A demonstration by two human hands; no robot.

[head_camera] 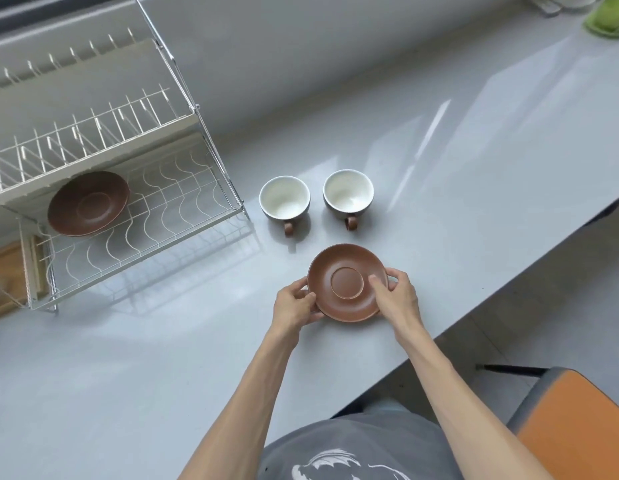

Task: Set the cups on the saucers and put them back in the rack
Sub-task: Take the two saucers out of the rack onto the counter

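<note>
A brown saucer (347,283) lies flat near the table's (474,168) front edge, its raised centre ring facing up. It serves as the landmark for all positions below. The left hand (296,306) closes on the saucer's left rim, thumb over the top edge and fingers curled beneath; the forearm runs straight down toward the person's body. The right hand (398,294) closes on the right rim, thumb (379,284) lying across the upper surface near the centre ring and the remaining fingers wrapped around the outer edge; its forearm likewise extends down and slightly right. Whether the saucer rests on the table or is lifted just clear of it cannot be told.

Just beyond the saucer stand two upright cups, white inside and dark outside, each with a brown handle pointing toward the saucer: the left cup (284,197) and the right cup (348,192), close together but apart. Both are empty and sit directly on the table.

Well to the left of the saucer stands a white wire rack (183,206) with two tiers. A second brown saucer (88,203) lies tilted on its lower tier, at the tier's left end. A wooden board (10,275) sits behind the rack's lower left corner. Far beyond and right of the saucer lies a green cloth (607,17). Below and right, off the table, is an orange chair seat (578,434).
</note>
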